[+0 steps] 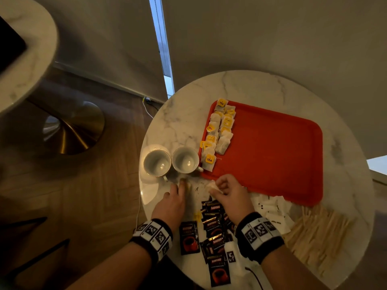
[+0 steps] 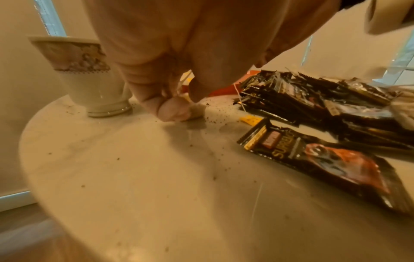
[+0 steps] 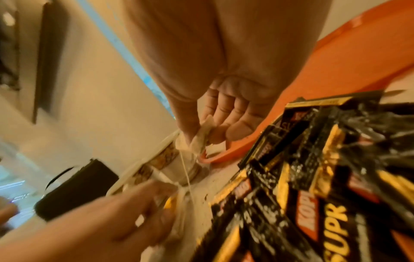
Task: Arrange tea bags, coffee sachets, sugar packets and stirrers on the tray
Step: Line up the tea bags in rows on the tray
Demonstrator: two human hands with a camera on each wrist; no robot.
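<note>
A red tray point(image 1: 272, 147) lies on the round marble table point(image 1: 240, 86), with several tea bags point(image 1: 219, 132) lined along its left side. My right hand point(image 1: 226, 188) pinches a tea bag point(image 3: 199, 138) just off the tray's near left corner; its string hangs down. My left hand point(image 1: 178, 190) presses curled fingers on another tea bag point(image 2: 197, 110) on the table, in front of the cups. Black coffee sachets point(image 1: 213, 229) lie heaped between my wrists. White sugar packets point(image 1: 272, 210) and wooden stirrers point(image 1: 318, 233) lie to the right of them.
Two white cups point(image 1: 171, 162) stand left of the tray, close to my left hand. Tea crumbs point(image 2: 215, 115) are scattered on the marble. A second marble table point(image 1: 25, 49) with a brass base stands to the left over a wooden floor.
</note>
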